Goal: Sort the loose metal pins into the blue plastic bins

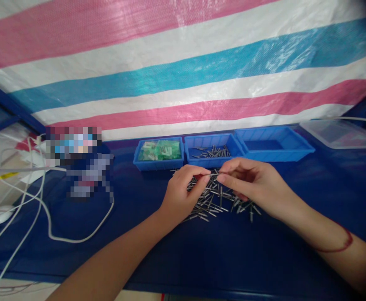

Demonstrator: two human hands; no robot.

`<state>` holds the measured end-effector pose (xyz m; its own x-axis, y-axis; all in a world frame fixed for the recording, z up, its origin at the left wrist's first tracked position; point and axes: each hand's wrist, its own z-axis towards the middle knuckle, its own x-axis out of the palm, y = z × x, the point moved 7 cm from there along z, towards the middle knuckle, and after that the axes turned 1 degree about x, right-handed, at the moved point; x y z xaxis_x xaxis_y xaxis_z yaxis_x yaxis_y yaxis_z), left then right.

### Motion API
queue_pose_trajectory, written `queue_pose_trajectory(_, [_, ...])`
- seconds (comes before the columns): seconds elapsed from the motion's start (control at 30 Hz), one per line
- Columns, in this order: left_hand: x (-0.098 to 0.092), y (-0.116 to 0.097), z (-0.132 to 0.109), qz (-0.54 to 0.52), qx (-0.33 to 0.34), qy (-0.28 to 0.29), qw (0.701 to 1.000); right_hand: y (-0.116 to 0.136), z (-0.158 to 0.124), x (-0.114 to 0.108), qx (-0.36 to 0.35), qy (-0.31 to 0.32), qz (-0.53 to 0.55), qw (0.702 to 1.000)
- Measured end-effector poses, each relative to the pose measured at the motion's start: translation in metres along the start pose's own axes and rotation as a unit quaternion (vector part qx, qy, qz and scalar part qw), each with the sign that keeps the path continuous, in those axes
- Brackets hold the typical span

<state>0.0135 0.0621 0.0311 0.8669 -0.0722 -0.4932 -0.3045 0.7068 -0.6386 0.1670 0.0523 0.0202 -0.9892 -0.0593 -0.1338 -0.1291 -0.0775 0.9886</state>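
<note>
Between my two hands a thin metal blind rivet [214, 174] lies roughly level. My left hand [183, 188] pinches its left end with thumb and forefinger. At the other end, the thumb and fingertips of my right hand [255, 179] are closed on the same rivet. Beneath and behind the hands, a loose pile of similar rivets [212, 202] is spread on the blue table, partly hidden by my fingers. Just beyond it, more rivets [216, 151] lie in the middle blue bin [189, 147].
The left blue bin [135, 158] holds green-and-clear plastic packets [167, 149]. A right blue bin [277, 155] stands beside the middle one, near a clear plastic lid [336, 136]. White cables [76, 240] loop across the table's left side. A striped sheet [170, 79] hangs behind.
</note>
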Motion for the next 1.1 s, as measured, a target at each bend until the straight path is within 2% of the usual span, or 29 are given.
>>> queue_pose_trajectory(0.2, [0.006,-0.002,-0.001,-0.017,0.016,0.031,0.999,0.009,-0.005,-0.001,-0.058,-0.006,-0.035,0.998])
queue_pose_trajectory(0.4, [0.009,-0.002,-0.001,-0.006,0.001,0.06,0.998,0.006,-0.005,-0.001,-0.06,0.007,-0.114,0.992])
queue_pose_trajectory(0.5, [0.008,0.003,-0.001,0.005,-0.019,0.049,0.999,0.008,-0.003,-0.001,-0.066,-0.002,-0.127,0.99])
queue_pose_trajectory(0.57, [0.005,0.006,-0.001,0.011,-0.033,0.025,0.999,0.012,0.0,-0.006,-0.092,-0.04,-0.147,0.984])
queue_pose_trajectory(0.63, [0.003,0.009,-0.001,0.021,-0.041,0.006,0.999,0.019,0.005,-0.016,-0.141,-0.106,-0.204,0.963])
queue_pose_trajectory(0.73, [0.004,0.008,0.0,0.042,-0.04,0.013,0.998,0.029,0.013,-0.025,-0.22,-0.18,-0.34,0.897])
queue_pose_trajectory(0.8, [0.006,0.006,0.001,0.051,-0.036,0.028,0.998,0.029,0.02,-0.023,-0.244,-0.178,-0.414,0.859])
queue_pose_trajectory(0.9, [0.008,0.004,0.002,0.061,-0.03,0.042,0.997,0.027,0.026,-0.019,-0.25,-0.153,-0.47,0.833])
queue_pose_trajectory(1.0, [0.009,0.004,0.003,0.07,-0.022,0.049,0.996,0.031,0.019,-0.019,-0.258,-0.135,-0.456,0.841])
queue_pose_trajectory(1.1, [0.01,0.008,0.003,0.08,-0.023,0.056,0.995,0.03,0.012,-0.018,-0.249,-0.057,-0.397,0.882])
